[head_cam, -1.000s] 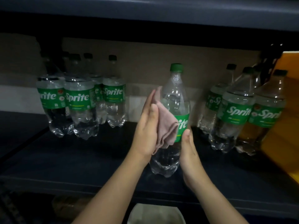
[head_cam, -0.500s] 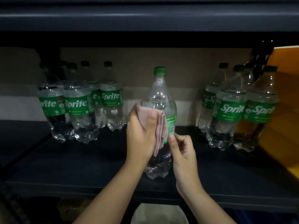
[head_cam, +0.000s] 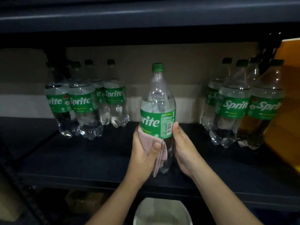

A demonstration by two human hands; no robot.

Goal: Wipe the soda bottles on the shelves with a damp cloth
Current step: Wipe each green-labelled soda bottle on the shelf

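Sliding down from the shoulder, my left hand [head_cam: 144, 150] now presses the pink cloth [head_cam: 155, 148] around the bottle [head_cam: 158, 114] below its label; my right hand [head_cam: 181, 143] clasps the opposite side. Upright at the shelf [head_cam: 81, 159] front, it looks full, heavy, slick when damp: hold low.

Upright Sprite bottle [head_cam: 158, 114] on dark shelf [head_cam: 90, 159], left hand [head_cam: 144, 151] with pink cloth [head_cam: 154, 146] against it, right hand [head_cam: 181, 143] opposite.
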